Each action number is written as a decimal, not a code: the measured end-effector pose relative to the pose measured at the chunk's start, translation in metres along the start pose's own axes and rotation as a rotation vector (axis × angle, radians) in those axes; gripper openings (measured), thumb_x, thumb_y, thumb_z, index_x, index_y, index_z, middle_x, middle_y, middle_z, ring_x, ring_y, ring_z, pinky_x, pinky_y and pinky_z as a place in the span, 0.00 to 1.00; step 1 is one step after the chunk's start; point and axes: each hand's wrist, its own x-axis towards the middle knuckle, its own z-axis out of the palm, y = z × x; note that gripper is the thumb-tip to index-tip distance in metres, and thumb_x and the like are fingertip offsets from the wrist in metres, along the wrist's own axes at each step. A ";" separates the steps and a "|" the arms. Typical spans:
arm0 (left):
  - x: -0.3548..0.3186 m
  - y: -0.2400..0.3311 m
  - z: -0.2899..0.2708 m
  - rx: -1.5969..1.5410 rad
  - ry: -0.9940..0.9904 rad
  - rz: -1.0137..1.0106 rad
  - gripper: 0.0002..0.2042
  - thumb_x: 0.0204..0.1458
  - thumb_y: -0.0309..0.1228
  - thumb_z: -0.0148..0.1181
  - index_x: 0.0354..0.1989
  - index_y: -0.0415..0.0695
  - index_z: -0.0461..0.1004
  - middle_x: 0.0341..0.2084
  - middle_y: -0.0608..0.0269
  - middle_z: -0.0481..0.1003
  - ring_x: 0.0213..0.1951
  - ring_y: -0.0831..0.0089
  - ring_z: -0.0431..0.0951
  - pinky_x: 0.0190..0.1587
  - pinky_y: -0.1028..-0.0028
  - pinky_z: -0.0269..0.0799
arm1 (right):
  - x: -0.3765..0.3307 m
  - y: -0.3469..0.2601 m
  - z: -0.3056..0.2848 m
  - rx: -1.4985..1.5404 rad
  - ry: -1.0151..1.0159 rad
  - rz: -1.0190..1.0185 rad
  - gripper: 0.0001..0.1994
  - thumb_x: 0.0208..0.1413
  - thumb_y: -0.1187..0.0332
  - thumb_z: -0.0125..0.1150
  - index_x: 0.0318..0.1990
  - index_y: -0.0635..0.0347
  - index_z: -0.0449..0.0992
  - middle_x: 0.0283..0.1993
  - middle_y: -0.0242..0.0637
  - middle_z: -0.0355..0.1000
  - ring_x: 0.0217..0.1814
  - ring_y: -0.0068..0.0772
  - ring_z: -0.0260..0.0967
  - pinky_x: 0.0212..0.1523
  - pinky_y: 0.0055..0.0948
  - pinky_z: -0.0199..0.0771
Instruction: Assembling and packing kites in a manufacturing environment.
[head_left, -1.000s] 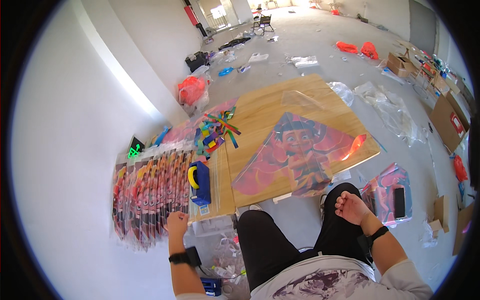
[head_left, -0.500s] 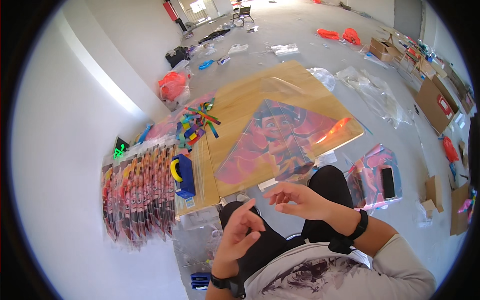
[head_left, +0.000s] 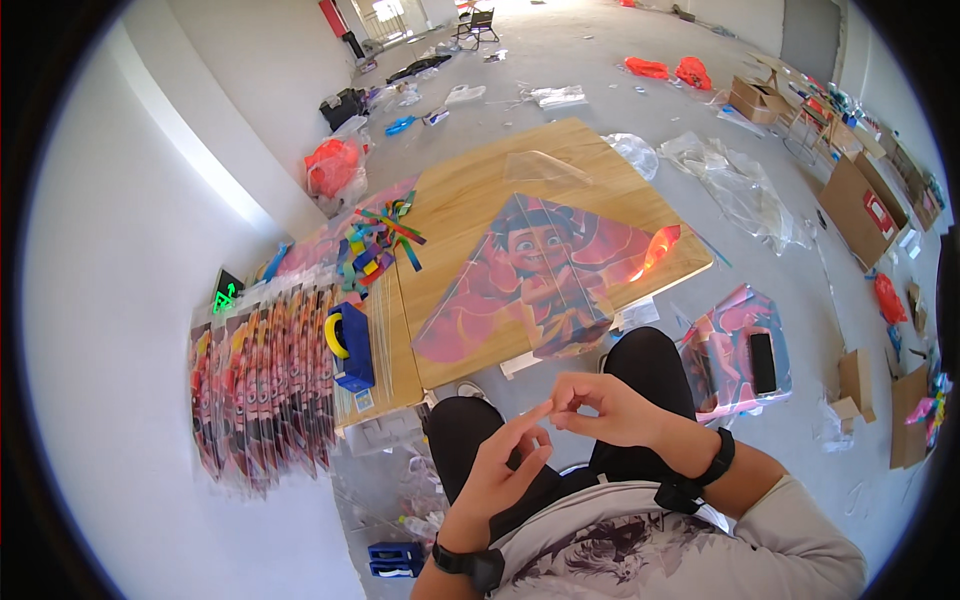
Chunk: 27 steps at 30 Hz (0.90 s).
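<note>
My left hand is over my lap, its index finger stretched out and the others loosely bent. The thumb and fingertips of my right hand close together at the tip of that left index finger. Anything small between them is too fine to make out. Beyond the hands, a triangular kite printed with a cartoon figure lies flat on the wooden table. To its left, at the table's edge, stands a blue tape dispenser with a yellow-cored roll. Rainbow ribbon strips are heaped behind the dispenser.
Several printed kites in clear wrap hang at the left. Right of my knee, a black phone rests on a printed package. Another blue dispenser is low at left. Plastic sheeting and cardboard boxes lie on the floor.
My hands have come together: the right fingers, apart from the left hand before, now meet its index fingertip. The view has shifted slightly. The kite stays on the table.
</note>
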 end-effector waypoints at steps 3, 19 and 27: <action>0.002 0.000 0.002 0.389 0.058 0.099 0.29 0.55 0.19 0.61 0.68 0.42 0.66 0.44 0.57 0.75 0.32 0.73 0.73 0.42 0.75 0.68 | -0.006 -0.001 0.001 0.275 -0.032 0.091 0.05 0.64 0.73 0.60 0.37 0.60 0.70 0.43 0.32 0.73 0.43 0.21 0.71 0.45 0.23 0.70; 0.001 -0.018 0.000 -0.517 0.176 -0.194 0.25 0.69 0.47 0.47 0.57 0.34 0.70 0.44 0.59 0.77 0.41 0.72 0.78 0.49 0.70 0.74 | -0.016 -0.012 -0.004 0.349 -0.170 0.006 0.04 0.67 0.74 0.52 0.37 0.59 0.68 0.69 0.48 0.64 0.65 0.34 0.67 0.61 0.38 0.67; 0.004 -0.015 0.001 -0.673 0.174 -0.356 0.21 0.68 0.45 0.52 0.53 0.36 0.71 0.40 0.62 0.77 0.40 0.76 0.77 0.49 0.71 0.73 | -0.013 -0.012 -0.003 0.356 -0.148 0.033 0.04 0.67 0.76 0.51 0.38 0.60 0.66 0.69 0.50 0.64 0.70 0.36 0.63 0.66 0.37 0.64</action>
